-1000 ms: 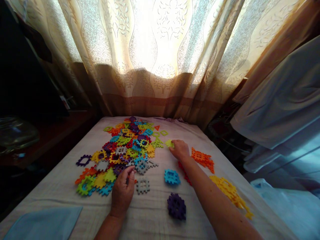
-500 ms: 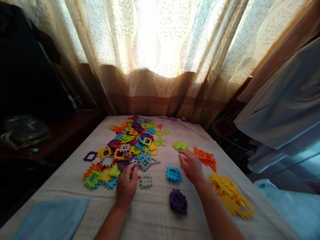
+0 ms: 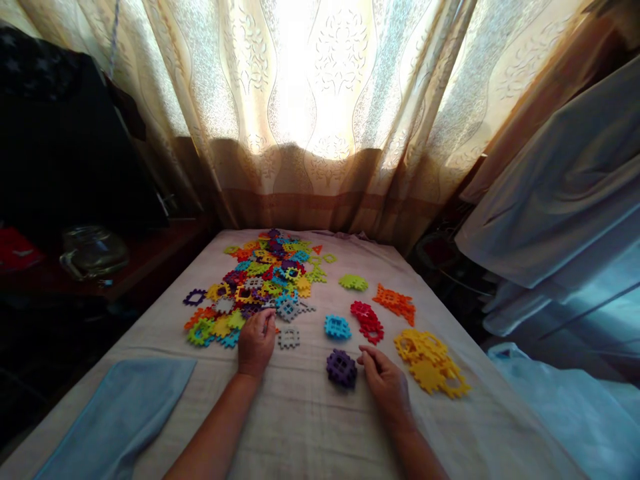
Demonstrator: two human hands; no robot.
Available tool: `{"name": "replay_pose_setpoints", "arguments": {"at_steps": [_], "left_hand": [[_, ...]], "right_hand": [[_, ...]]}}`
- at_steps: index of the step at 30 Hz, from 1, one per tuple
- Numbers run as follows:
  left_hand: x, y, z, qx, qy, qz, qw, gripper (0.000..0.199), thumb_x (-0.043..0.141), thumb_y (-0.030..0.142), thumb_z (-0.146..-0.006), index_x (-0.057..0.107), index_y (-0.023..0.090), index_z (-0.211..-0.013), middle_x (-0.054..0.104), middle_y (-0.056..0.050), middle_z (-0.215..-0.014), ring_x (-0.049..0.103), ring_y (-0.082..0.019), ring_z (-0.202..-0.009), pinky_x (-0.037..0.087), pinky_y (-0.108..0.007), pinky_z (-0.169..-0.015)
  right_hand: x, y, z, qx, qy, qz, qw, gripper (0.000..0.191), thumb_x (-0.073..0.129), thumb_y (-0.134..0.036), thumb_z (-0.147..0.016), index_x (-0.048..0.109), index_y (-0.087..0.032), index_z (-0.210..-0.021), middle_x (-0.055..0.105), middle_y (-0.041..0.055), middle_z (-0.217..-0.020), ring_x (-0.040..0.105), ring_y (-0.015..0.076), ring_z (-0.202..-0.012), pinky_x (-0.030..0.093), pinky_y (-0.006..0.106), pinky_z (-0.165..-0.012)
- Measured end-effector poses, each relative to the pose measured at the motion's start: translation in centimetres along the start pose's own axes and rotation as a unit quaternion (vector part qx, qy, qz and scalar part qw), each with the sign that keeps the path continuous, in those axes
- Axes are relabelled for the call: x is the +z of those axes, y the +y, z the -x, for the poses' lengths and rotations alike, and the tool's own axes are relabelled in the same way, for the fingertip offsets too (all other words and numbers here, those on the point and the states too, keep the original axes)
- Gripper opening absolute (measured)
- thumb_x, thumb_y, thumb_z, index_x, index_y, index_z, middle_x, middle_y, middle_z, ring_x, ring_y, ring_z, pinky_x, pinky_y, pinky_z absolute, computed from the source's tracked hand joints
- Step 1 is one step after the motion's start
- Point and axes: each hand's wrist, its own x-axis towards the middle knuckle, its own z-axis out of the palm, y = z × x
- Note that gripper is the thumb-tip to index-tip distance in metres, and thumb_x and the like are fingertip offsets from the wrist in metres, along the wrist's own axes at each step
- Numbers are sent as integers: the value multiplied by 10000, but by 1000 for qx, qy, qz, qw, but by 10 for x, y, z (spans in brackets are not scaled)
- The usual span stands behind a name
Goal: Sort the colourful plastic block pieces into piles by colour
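My left hand [image 3: 257, 341] is closed at the near edge of a mixed heap of coloured toothed pieces [image 3: 260, 270]; anything between its fingertips is too small to make out. A grey square piece [image 3: 289, 337] lies just right of it. My right hand [image 3: 384, 380], fingers apart and holding nothing, rests beside a purple stack [image 3: 342, 369]. Beyond it are a blue stack [image 3: 337, 327] and a red group [image 3: 367, 321]. Yellow pieces [image 3: 431, 363] lie to its right, with orange pieces [image 3: 395, 303] and green pieces [image 3: 353, 283] farther back.
A light blue cloth [image 3: 125, 407] lies at the table's near left. Curtains [image 3: 300, 167] hang behind the table [image 3: 300, 427]. A glass vessel [image 3: 95, 252] stands on a dark surface at left. Clothes [image 3: 555, 193] hang at right above a pale blue plastic bag [image 3: 560, 400].
My right hand has moved back toward me from the red pieces to beside the purple stack, uncovering the red group. The head view has shifted slightly.
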Motion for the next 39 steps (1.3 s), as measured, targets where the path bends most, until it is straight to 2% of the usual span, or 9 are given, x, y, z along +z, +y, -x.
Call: {"name": "replay_pose_setpoints", "arguments": {"at_steps": [4,10,13,18,25,31,34,37,39], "left_hand": [[0,9,-1,26,-55,-57,997,220,490,237,-872,646,205,-1022,704,-85,-1014,631,-236,-993,453,-395,-924],[3,24,-11,31,-120,-147,981,403,610,300,-815,582,222,-1209,630,-122,-1213,539,-290,-1145,324,-462,-1025],[5,30,-22,31,-149,-182,971,436,632,339,-801,572,224,-1217,631,-126,-1199,524,-307,-1137,299,-479,-1019],[5,38,-37,34,-193,-211,957,355,635,305,-788,618,204,-1127,645,-126,-1095,536,-308,-1068,283,-475,-1009],[3,43,-47,3,-216,-192,957,324,672,250,-743,636,188,-1059,634,-123,-1073,542,-315,-1071,328,-465,-971],[2,48,-67,-42,-228,-102,967,119,581,204,-819,649,197,-916,667,-68,-970,611,-224,-937,435,-347,-830],[17,55,-78,-71,-235,-37,969,129,567,226,-847,648,192,-941,685,-42,-943,631,-186,-893,464,-299,-785],[45,62,-84,-102,-265,25,958,160,548,250,-883,650,164,-971,691,-32,-906,647,-159,-835,499,-277,-749],[66,67,-85,-118,-296,51,947,226,546,295,-908,627,150,-1061,672,-55,-1006,643,-172,-883,528,-325,-779]], "right_hand": [[0,5,0,3,9,-15,1000,398,502,-505,-775,735,-205,-892,736,58,-706,694,216,-665,573,316,-686],[0,6,-5,-3,4,-29,1000,417,490,-510,-783,735,-195,-905,725,47,-666,679,207,-634,561,313,-681],[0,4,-8,-8,0,-26,1000,414,480,-511,-776,735,-204,-886,719,42,-653,687,211,-666,558,312,-699],[0,2,-10,4,-11,-22,1000,429,464,-505,-768,732,-194,-893,718,50,-661,692,214,-675,556,312,-703],[0,1,-9,5,-20,-27,999,422,462,-501,-771,722,-193,-896,725,54,-665,696,225,-675,551,320,-685],[1,2,-9,1,-16,-34,999,407,467,-485,-783,728,-196,-900,728,51,-666,703,217,-679,555,301,-682],[3,3,-9,-1,-14,-44,999,395,477,-474,-791,734,-194,-900,727,49,-665,702,206,-668,558,279,-656],[3,3,-9,-4,-9,-45,999,386,485,-464,-792,738,-187,-884,722,46,-653,699,199,-651,553,260,-624],[3,2,-9,-7,-3,-48,999,382,491,-457,-791,741,-181,-878,717,43,-641,698,194,-639,551,250,-617]]}}
